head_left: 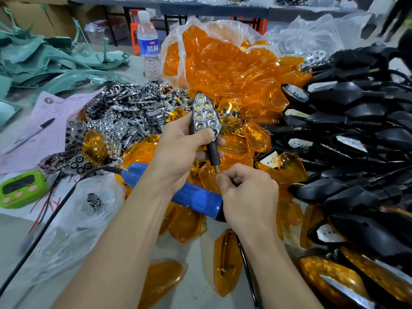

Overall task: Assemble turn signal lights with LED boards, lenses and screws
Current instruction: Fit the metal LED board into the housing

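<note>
Gripped in the left hand (178, 152), just above the blue screwdriver (191, 195), the turn signal light (205, 114) stands upright, a slim black housing with a chrome honeycomb reflector facing us. Over the screwdriver's right end, the right hand (247, 192) pinches the tip of the light's threaded stem (216, 167).

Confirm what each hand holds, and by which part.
Left hand grips the turn signal light by its lower body. Right hand pinches what looks like a red wire at the stem tip.
</note>
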The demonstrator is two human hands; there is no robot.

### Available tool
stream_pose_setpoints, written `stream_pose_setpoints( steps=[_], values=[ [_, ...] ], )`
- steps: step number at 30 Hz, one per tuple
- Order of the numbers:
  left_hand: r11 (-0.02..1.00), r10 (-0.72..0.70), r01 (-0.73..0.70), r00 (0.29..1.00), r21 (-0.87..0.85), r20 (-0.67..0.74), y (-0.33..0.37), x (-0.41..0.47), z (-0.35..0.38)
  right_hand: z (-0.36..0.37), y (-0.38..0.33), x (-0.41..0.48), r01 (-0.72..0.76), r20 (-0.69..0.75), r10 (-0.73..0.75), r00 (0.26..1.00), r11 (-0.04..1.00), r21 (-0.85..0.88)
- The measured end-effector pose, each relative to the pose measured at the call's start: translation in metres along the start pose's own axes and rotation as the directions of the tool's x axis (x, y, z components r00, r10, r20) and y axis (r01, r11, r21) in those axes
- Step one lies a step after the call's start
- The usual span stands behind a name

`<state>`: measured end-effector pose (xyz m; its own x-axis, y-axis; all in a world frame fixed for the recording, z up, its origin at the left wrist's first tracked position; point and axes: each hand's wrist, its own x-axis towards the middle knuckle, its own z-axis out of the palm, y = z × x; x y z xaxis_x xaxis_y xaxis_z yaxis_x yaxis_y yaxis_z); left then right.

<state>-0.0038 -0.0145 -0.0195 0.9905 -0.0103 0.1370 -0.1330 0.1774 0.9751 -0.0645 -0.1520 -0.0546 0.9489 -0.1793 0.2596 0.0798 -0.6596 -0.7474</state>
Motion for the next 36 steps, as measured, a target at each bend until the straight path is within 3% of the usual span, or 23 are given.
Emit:
stream_pose_setpoints(
  steps=[4,7,11,14,17,21,27,33,36],
  values=[
    [1.000,-0.008,0.008,1.000,-0.007,-0.020,0.004,-0.002,0.001,-0.003,-0.003,0.001,0.046,0.027,-0.046,0.999,0.999,-0.005],
    [0.999,-0.032,0.030,0.998,-0.045,-0.049,0.012,-0.004,0.001,-0.015,-0.010,0.004,0.033,0.098,-0.043,0.994,0.994,0.105],
    [0.993,-0.033,0.021,0.994,-0.115,-0.103,0.031,-0.003,-0.006,-0.040,-0.021,0.004,0.066,-0.003,-0.066,0.998,0.983,0.172],
    [0.994,-0.029,0.016,0.992,-0.105,-0.125,0.049,-0.006,-0.010,-0.057,-0.030,-0.001,0.111,0.031,-0.116,0.993,0.986,0.127],
    [0.993,-0.024,0.010,0.993,-0.115,-0.117,0.059,-0.014,-0.011,-0.072,-0.033,-0.011,0.113,0.203,-0.121,0.972,0.992,0.048],
    [0.988,-0.061,0.042,0.990,-0.150,-0.125,0.060,-0.027,-0.020,-0.083,-0.033,-0.031,0.199,0.451,-0.063,0.890,0.944,-0.262],
    [0.987,-0.109,0.087,0.982,-0.138,-0.157,0.056,-0.037,-0.035,-0.072,-0.034,-0.037,0.373,0.613,-0.064,0.788,0.842,-0.391],
    [0.994,-0.107,0.101,0.984,-0.049,-0.145,0.043,-0.050,-0.037,-0.057,-0.029,-0.042,0.541,0.624,-0.211,0.752,0.738,-0.403],
    [0.994,-0.109,0.106,0.984,-0.028,-0.142,0.036,-0.055,-0.035,-0.073,-0.027,-0.024,0.391,0.525,-0.170,0.834,0.854,-0.344]
  ],
)
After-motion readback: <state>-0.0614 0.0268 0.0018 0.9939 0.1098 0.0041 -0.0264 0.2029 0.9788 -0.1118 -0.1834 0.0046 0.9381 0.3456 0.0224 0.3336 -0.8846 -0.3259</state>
